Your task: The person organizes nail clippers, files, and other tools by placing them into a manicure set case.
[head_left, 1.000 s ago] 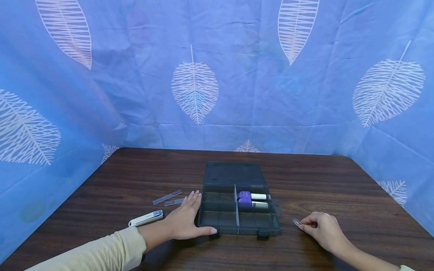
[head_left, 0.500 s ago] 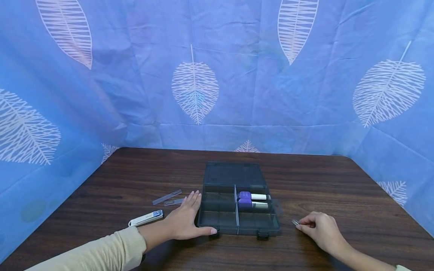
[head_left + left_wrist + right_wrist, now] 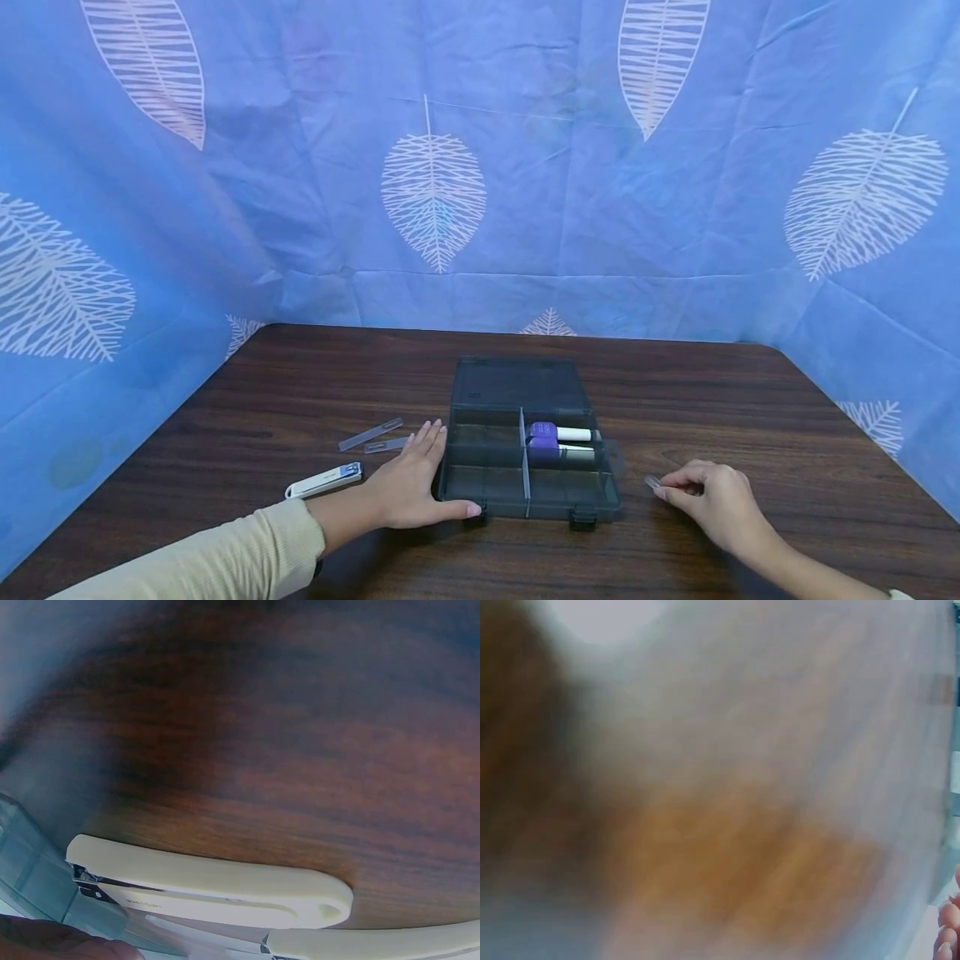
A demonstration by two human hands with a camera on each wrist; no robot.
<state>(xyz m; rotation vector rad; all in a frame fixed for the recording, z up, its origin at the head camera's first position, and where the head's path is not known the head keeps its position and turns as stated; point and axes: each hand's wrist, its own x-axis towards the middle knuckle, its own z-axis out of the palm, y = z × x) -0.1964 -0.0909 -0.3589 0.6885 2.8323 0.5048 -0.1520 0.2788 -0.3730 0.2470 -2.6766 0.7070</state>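
My left hand [image 3: 411, 483] lies along the left side of an open dark translucent organizer box [image 3: 487, 482], fingers straight, thumb at its front left latch. To the right of the box, my right hand [image 3: 712, 504] pinches a small clear piece [image 3: 651, 482] between thumb and fingertips, low over the table; its kind cannot be made out. Two purple nail polish bottles with pale caps, the nearer one [image 3: 543, 452] and the farther one [image 3: 542, 432], lie in the box's right half. A white-handled nail clipper [image 3: 324, 481] lies beside my left wrist, large in the left wrist view.
Two clear plastic strips, one slanted [image 3: 371, 435] and one partly behind my left fingers [image 3: 385, 447], lie left of the box. A second pale handle [image 3: 382, 942] shows at the left wrist view's lower edge. Behind the dark wooden table [image 3: 337, 375] hangs a blue leaf-print cloth [image 3: 322, 192].
The clear piece in my right fingers has shifted and turned slightly, its tip a little farther left and up. My left hand stays against the box.
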